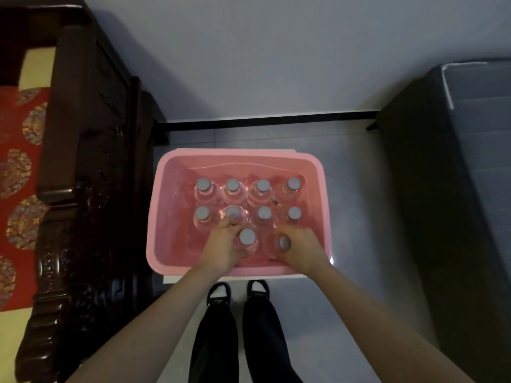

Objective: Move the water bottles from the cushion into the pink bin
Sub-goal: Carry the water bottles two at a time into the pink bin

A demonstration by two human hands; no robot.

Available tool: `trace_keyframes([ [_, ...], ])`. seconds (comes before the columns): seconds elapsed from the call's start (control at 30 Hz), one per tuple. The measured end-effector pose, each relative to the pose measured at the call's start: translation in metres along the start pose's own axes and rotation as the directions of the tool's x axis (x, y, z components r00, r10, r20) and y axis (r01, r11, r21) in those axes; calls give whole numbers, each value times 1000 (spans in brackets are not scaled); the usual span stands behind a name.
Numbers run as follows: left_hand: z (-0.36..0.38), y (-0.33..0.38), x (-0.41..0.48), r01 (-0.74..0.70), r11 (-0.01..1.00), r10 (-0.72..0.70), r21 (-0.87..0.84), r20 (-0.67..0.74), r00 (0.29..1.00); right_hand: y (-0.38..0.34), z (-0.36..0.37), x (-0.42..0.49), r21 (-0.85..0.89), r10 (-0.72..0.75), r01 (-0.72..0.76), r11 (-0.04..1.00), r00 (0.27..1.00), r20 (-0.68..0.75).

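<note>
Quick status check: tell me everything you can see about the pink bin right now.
The pink bin is a rectangular, round-cornered tub of smooth plastic with a rolled rim, sitting open on the pale floor beside a dark carved wooden seat. Ten clear water bottles with grey caps stand upright inside: two rows of four, plus two nearer the person. The left hand and right hand reach over its near rim, each gripping one of those two.

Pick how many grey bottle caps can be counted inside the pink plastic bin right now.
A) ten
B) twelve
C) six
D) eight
A: the pink plastic bin shows two rows of four grey caps, plus one on the clear bottle by the left hand and one on the bottle under the right hand.
</note>
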State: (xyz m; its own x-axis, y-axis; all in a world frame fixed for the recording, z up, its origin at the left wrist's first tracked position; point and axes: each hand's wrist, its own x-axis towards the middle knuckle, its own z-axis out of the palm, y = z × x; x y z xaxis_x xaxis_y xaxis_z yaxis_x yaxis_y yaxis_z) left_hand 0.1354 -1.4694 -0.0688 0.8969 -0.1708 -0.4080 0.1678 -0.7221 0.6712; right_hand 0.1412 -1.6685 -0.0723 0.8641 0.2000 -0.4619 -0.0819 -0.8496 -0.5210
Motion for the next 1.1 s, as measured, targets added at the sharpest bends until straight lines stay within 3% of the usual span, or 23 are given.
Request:
trace_keyframes([
  [0.37, 16, 6, 24, -56, 979, 32, 194, 125, 992, -1, -1, 11, -139, 27, -21, 990, 999, 45],
  [0.63, 24, -2, 34, -97, 979, 65, 179, 176, 982, -1, 0, 12, -144, -13, 20, 989, 999, 45],
  [0.8, 18, 1, 29, -111, 984, 81, 142, 205, 975, 1, -3, 5, -197, -16, 4, 980, 998, -59],
  [1.1, 22, 11, 20, -30, 999, 26, 40, 106, 994, 3, -14, 2, -188, -34, 30, 982, 999, -17],
])
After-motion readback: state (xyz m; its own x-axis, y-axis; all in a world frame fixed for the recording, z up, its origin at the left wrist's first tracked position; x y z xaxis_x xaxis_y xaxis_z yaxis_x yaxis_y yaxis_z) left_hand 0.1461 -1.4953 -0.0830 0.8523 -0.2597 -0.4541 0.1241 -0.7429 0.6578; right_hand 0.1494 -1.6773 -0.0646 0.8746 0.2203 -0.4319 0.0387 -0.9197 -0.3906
